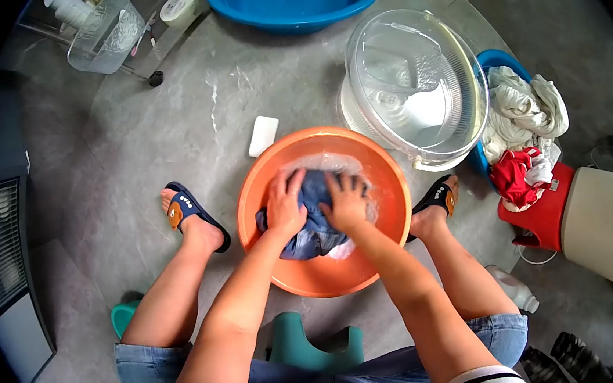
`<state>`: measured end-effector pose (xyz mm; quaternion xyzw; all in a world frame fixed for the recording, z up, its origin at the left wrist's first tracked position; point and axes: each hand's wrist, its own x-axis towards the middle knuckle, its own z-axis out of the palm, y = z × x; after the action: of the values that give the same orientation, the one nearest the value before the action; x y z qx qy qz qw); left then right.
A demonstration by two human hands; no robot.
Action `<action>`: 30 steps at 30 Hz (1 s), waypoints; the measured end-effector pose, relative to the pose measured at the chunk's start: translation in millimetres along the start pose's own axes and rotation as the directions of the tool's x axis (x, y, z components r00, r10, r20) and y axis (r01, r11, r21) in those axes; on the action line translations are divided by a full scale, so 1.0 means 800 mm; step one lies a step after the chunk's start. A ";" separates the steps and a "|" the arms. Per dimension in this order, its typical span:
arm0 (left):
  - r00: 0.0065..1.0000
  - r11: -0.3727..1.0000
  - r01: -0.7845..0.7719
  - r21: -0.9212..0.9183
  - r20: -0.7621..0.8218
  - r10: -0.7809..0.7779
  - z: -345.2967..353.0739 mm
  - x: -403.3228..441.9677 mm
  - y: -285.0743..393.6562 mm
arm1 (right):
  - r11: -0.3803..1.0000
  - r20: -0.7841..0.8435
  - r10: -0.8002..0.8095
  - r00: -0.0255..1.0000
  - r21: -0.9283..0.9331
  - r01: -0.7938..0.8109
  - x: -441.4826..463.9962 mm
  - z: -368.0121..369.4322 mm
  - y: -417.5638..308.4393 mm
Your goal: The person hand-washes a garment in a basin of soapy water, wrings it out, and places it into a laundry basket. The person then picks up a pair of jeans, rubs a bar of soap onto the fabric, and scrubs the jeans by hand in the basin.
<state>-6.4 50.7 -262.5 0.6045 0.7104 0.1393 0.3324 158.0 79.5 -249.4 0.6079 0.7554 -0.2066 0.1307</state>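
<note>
In the orange basin on the grey floor, right between the person's feet, a bunched blue cloth lies in shallow, sudsy water. Both bare hands are down on it, palms lowered and side by side, with a strip of cloth showing between them.

The left hand is open on the left part of the cloth, fingers spread and pointing away from the person, the thumb side facing the other hand. It touches the cloth from above rather than clenching it. The right hand is open too, its fingers parted over the cloth's right edge, beside the white suds. Whether any fingertips pinch a fold underneath, I cannot tell from here.

The cloth is crumpled, darker at its far end, and a pale bit pokes out at its near right edge, below the right hand. Suds gather along the far and right sides of the water.

Just beyond the basin's far left rim, a white block lies on the floor. Past the far right rim, close by, stands a clear basket; right of that, a heap of white and red clothes fills a blue tub. A larger blue basin sits farther off, well apart from the hands.
</note>
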 end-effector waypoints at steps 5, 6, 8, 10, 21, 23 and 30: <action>0.997 0.974 -0.070 -0.217 -0.047 0.062 0.038 0.013 -0.057 | 0.920 -0.078 -0.053 0.996 0.384 0.079 0.028 0.022 0.040; 0.971 0.678 0.203 -0.707 0.057 -0.232 0.045 0.014 -0.059 | 0.908 -0.348 0.179 0.920 0.418 -0.019 0.027 0.034 0.022; 0.856 -0.155 0.394 -0.906 0.423 -0.296 0.009 0.014 -0.025 | 0.681 -0.369 0.050 0.928 0.692 0.239 0.023 0.030 -0.004; 0.786 -0.312 0.522 -0.794 0.590 -0.187 -0.009 0.013 -0.014 | 0.652 -0.422 -0.245 0.873 0.594 0.471 -0.023 -0.038 -0.055; 0.677 0.028 0.726 -0.688 0.706 -0.207 0.025 -0.004 -0.001 | 0.849 -0.284 -0.305 0.909 0.352 0.394 0.020 -0.030 -0.005; 0.729 0.278 0.684 -0.675 0.650 -0.216 -0.011 0.009 0.010 | 0.927 -0.414 -0.156 0.897 0.252 0.277 0.038 -0.019 0.023; 0.994 0.989 -0.067 0.135 -0.078 0.078 0.014 -0.008 -0.018 | 0.949 0.124 -0.313 0.942 -0.008 0.316 0.011 0.003 -0.018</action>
<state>-9.8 38.9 -277.3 0.6444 0.7087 0.1293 0.2565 141.8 83.2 -253.4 0.4641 0.8361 -0.2509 0.1499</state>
